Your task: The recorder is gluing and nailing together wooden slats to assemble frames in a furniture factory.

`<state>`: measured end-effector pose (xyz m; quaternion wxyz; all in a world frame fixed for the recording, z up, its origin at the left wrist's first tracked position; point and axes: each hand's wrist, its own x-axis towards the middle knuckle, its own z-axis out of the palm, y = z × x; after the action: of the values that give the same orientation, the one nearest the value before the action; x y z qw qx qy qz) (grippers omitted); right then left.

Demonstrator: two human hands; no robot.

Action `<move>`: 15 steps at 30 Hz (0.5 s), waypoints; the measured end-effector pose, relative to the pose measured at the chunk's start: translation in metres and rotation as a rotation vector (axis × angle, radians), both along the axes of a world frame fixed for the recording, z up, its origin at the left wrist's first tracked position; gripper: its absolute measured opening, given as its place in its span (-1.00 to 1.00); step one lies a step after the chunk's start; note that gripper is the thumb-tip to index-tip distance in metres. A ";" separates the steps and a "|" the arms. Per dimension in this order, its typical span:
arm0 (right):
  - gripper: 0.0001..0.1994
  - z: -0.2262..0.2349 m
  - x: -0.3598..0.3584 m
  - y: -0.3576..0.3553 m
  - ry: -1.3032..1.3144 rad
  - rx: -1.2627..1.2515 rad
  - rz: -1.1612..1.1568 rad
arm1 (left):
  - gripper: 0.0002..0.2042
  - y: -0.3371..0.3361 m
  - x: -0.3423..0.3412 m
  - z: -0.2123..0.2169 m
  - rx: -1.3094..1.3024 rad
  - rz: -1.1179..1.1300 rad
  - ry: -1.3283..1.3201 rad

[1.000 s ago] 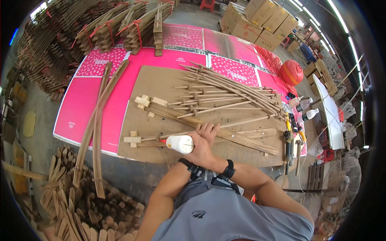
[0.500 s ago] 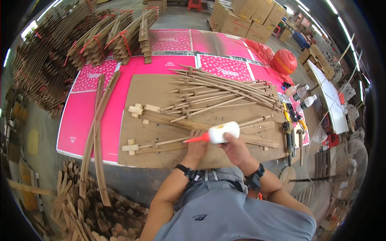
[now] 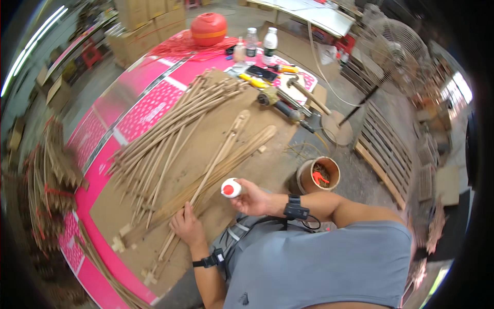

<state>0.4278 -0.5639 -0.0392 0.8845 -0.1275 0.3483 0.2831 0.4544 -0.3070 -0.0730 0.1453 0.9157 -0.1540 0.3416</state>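
In my right hand (image 3: 250, 198) is a white glue bottle (image 3: 234, 189), its red cap toward the camera. My left hand (image 3: 186, 225) lies lower on the left, its fingers closed round a thin wooden rod (image 3: 210, 175). That rod runs along flat wooden slats (image 3: 234, 157), which lie slantwise on a brown cardboard sheet (image 3: 107, 208). Small pale wood blocks (image 3: 118, 243) sit at the slats' near-left ends. Beyond my hands, a loose pile of thin rods (image 3: 164, 135) covers the sheet. What my left fingertips press on is partly hidden.
At the table's right end lie a power tool (image 3: 280, 107), a hammer (image 3: 311, 96) and bottles (image 3: 269, 45). A red ball of twine (image 3: 208, 30) stands behind. Beside the table are a bucket (image 3: 329, 177), a fan (image 3: 393, 49) and a pallet (image 3: 383, 154). Bundled slats (image 3: 51, 185) stand left.
The view has swung to the right, bringing the bucket and fan into fuller sight. The glue bottle has turned from lying sideways, red tip left, to having its red cap facing the camera.
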 end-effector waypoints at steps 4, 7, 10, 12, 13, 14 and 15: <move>-0.45 -0.004 -0.003 -0.004 -0.008 0.134 -0.035 | -0.81 -0.002 0.003 -0.002 0.014 0.016 -0.013; -0.39 -0.012 -0.005 -0.007 -0.002 0.097 -0.026 | -0.80 -0.003 0.001 -0.003 0.019 0.025 -0.014; -0.33 -0.007 -0.013 -0.017 0.024 0.008 0.045 | -0.80 -0.003 0.000 -0.002 0.019 0.041 0.043; -0.31 -0.009 -0.017 -0.034 0.007 -0.043 0.101 | -0.80 -0.003 0.001 -0.004 0.015 0.040 0.046; -0.28 -0.010 -0.017 -0.044 -0.018 -0.095 0.149 | -0.80 -0.002 0.002 -0.005 0.009 0.032 0.042; -0.28 -0.011 -0.017 -0.056 -0.015 -0.093 0.153 | -0.80 -0.001 0.002 -0.005 0.011 0.037 0.046; -0.28 -0.013 -0.016 -0.068 -0.049 -0.200 0.141 | -0.80 -0.001 0.001 -0.006 0.005 0.030 0.044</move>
<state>0.4114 -0.6324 -0.0523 0.8536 -0.2458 0.3433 0.3052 0.4558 -0.3079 -0.0788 0.1409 0.9256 -0.1378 0.3231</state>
